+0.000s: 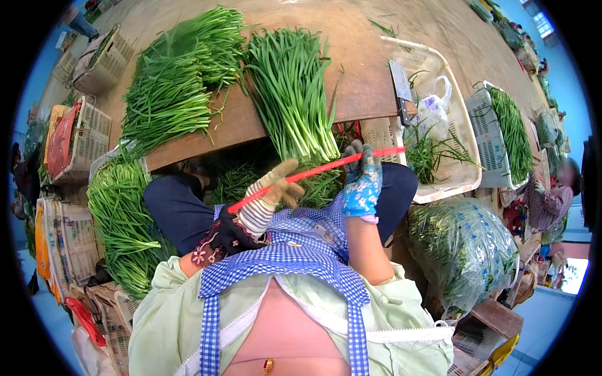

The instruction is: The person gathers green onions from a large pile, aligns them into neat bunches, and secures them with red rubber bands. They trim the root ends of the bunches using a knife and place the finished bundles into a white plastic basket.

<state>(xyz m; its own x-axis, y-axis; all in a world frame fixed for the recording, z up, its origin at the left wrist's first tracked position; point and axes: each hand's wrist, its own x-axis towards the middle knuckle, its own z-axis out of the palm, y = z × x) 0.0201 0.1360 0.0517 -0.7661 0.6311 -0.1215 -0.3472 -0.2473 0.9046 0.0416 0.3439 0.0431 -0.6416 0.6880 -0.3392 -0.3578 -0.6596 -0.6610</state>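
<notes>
My left hand [266, 197], in a striped knit glove over a dark floral one, grips a long thin red strip [320, 168] near one end. My right hand [364, 182], in a blue floral glove, holds the same strip farther right, with its free end sticking out past the fingers. The strip slants up to the right across my lap. Just beyond it, a bundle of long green leafy stalks [288, 94] lies on the wooden board [353, 94], white stems toward me, hanging over the near edge. Loose greens [235, 185] lie below the board.
Another pile of greens [175, 81] covers the board's left. A cleaver [400, 84] and white bag [433, 109] sit by the cream crate [458, 163] at right. A green-filled crate [508, 138], bagged greens [464, 250] and a co-worker [549, 207] are farther right. Upright greens [122, 219] stand left.
</notes>
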